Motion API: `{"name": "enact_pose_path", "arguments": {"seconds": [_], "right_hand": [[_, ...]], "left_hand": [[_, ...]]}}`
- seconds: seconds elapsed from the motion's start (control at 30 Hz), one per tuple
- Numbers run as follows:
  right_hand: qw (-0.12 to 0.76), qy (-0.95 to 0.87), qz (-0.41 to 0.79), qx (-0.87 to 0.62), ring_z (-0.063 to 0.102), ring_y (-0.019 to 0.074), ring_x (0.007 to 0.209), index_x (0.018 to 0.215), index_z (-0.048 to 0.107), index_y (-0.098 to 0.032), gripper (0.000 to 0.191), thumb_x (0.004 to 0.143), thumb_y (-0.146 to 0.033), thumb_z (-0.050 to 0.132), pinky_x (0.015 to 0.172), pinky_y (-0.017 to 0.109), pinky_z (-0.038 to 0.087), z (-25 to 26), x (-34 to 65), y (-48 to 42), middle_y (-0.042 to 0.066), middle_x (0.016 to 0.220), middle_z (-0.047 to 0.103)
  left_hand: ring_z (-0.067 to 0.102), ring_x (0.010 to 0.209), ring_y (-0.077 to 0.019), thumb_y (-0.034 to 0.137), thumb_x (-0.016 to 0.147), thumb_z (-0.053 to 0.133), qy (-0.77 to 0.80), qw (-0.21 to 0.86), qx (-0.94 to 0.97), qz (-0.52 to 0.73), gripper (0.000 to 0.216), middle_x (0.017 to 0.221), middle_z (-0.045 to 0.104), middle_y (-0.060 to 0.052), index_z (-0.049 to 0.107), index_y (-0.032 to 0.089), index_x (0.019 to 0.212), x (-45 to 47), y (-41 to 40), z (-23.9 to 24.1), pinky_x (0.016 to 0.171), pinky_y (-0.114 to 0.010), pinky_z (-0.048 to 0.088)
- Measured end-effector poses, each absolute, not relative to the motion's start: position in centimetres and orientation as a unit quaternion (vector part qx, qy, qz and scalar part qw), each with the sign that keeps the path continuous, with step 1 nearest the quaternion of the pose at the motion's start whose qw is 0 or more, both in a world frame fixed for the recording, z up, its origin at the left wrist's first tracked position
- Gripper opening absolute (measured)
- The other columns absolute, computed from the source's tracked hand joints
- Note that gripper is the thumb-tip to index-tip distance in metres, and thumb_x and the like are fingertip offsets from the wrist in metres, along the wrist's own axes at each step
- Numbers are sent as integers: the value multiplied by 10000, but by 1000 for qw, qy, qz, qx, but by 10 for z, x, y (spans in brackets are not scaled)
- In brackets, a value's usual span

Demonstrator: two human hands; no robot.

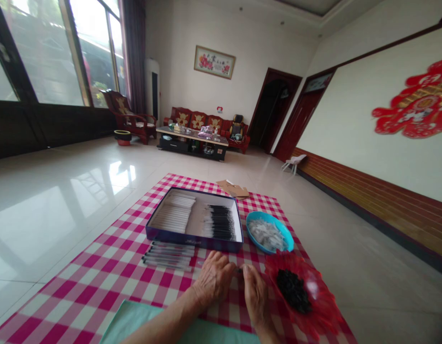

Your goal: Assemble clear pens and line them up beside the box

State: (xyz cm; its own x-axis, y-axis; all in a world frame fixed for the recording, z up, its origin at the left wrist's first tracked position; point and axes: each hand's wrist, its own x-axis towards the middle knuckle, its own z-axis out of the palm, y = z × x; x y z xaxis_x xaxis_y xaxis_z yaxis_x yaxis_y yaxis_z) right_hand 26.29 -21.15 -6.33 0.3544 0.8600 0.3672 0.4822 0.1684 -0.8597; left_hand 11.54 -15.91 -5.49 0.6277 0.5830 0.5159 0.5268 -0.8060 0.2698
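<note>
At the lower middle of the frame, both hands rest on the checked cloth, knuckles up and fingers curled down. The left hand and the right hand meet at their fingertips, where a small dark bit shows between them. It is too small and blurred to tell which hand grips it, or whether either is fully closed on it.

Just left of the left hand, a row of pens lies side by side on the cloth, touching the near wall of the box. Inside the box are white pen parts on the left and black-tipped ones on the right.

Right of the box stands a blue bowl of small clear pieces. Just beside the right hand, at lower right, a red dish holds a heap of black bits. A teal sheet lies under the forearms at the bottom edge.
</note>
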Motion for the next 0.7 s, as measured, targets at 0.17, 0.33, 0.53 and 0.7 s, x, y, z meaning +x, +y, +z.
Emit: {"name": "enact_pose_path", "arguments": {"seconds": [0.17, 0.33, 0.53, 0.7], "right_hand": [[513, -562, 191, -620, 640, 213, 779, 873, 640, -187, 373, 884, -508, 451, 705, 273, 497, -64, 262, -213, 59, 826, 699], [502, -560, 178, -635, 606, 194, 664, 759, 618, -196, 403, 879, -530, 428, 648, 273, 479, -63, 260, -212, 38, 707, 667], [544, -466, 217, -664, 609, 209, 589, 693, 635, -208, 499, 812, -648, 433, 582, 306, 488, -55, 268, -212, 49, 658, 684], [582, -411, 231, -663, 661, 252, 751, 780, 690, -201, 560, 734, -716, 475, 677, 345, 518, -63, 276, -211, 75, 811, 732]], "left_hand": [[429, 744, -204, 177, 878, 426, 304, 49, 903, 300, 169, 768, 535, -37, 592, 203, 892, 115, -157, -58, 719, -340, 313], [448, 748, -206, 193, 872, 462, 296, 47, 904, 304, 148, 763, 547, -33, 601, 211, 920, 115, -158, -52, 736, -353, 341], [520, 752, -181, 224, 921, 420, 254, 59, 878, 402, 184, 813, 594, -50, 598, 187, 893, 115, -172, -42, 725, -316, 408], [578, 637, -141, 295, 936, 409, 316, 217, 775, 502, 248, 709, 624, -25, 623, 193, 862, 119, -169, -54, 611, -234, 450]]}}
